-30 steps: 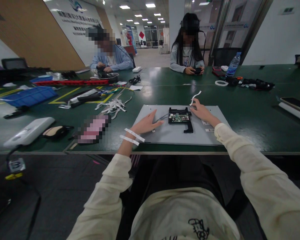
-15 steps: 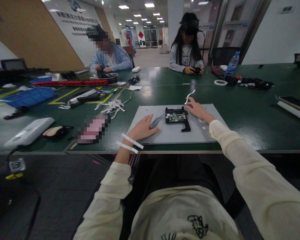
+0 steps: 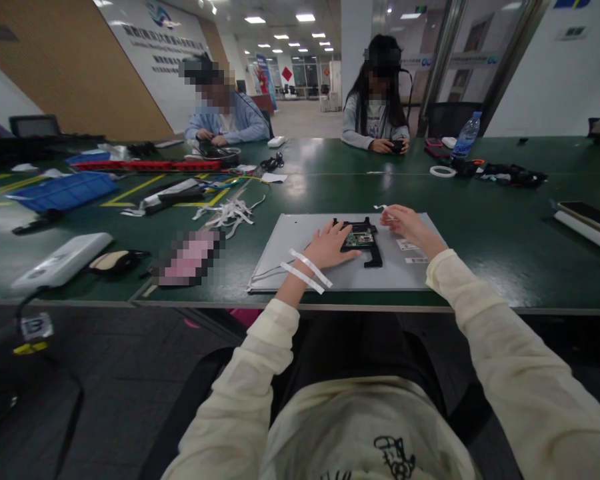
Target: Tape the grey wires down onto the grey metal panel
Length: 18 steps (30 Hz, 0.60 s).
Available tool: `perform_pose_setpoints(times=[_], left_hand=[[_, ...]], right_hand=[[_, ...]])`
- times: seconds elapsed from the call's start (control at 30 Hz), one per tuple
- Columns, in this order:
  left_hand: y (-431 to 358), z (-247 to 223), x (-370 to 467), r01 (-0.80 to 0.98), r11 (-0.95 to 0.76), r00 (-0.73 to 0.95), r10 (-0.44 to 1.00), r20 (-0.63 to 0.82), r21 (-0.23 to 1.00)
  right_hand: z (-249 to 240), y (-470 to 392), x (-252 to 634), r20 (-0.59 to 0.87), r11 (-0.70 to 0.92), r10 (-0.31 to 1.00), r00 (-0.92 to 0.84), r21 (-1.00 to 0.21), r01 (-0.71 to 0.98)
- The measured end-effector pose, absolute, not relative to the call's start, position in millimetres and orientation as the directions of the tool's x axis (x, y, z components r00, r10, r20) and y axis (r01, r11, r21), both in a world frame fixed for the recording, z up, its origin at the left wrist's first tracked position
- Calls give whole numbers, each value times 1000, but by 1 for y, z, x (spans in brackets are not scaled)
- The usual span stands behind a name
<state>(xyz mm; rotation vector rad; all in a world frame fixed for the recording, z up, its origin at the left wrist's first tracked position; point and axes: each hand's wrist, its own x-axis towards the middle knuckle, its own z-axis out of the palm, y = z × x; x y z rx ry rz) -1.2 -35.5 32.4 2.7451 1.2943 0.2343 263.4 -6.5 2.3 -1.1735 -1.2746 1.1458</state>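
Observation:
My left hand (image 3: 330, 245) lies with fingers spread over the left side of a black frame (image 3: 373, 256) that holds a green circuit board (image 3: 361, 238). White tape strips (image 3: 305, 272) cross my left wrist. Beneath the frame is a flat grey panel (image 3: 275, 250), with thin grey cables running to its lower left corner. Just right of the frame, my right hand (image 3: 399, 219) pinches a short white strip of tape (image 3: 380, 207), whose end sticks out past the fingertips.
Left of the panel lie a heap of white strips (image 3: 233, 215), a pink phone (image 3: 190, 259), a white power strip (image 3: 63, 263) and a blue tray (image 3: 63, 191). A tape roll (image 3: 443, 171) and bottle (image 3: 466, 135) stand at back right. Two people sit opposite.
My left hand has moved right, from the cables onto the frame. My right hand has turned and drawn its fingers in around the strip, which now shows shorter. The cables now stretch leftward.

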Motion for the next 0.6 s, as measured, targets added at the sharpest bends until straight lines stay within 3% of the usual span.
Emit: perform_pose_setpoints(times=[0.2, 0.3, 0.43, 0.5, 0.6], left_hand=[[-26, 20, 2, 740, -650, 642, 759, 104, 173], [-28, 20, 3, 746, -646, 636, 763, 117, 162], [-36, 23, 6, 725, -672, 648, 740, 180, 153], [-38, 26, 6, 681, -701, 656, 713, 250, 211], [-39, 34, 6, 554, -705, 591, 707, 388, 443]], right_hand=[[6, -11, 264, 8, -3, 994, -106, -995, -101], [13, -17, 258, 50, 29, 987, -150, -989, -143], [27, -35, 247, 135, 102, 923, -361, -989, -110], [33, -46, 244, 128, 129, 859, -495, -991, -33], [38, -59, 243, 94, 185, 772, -628, -980, 80]])
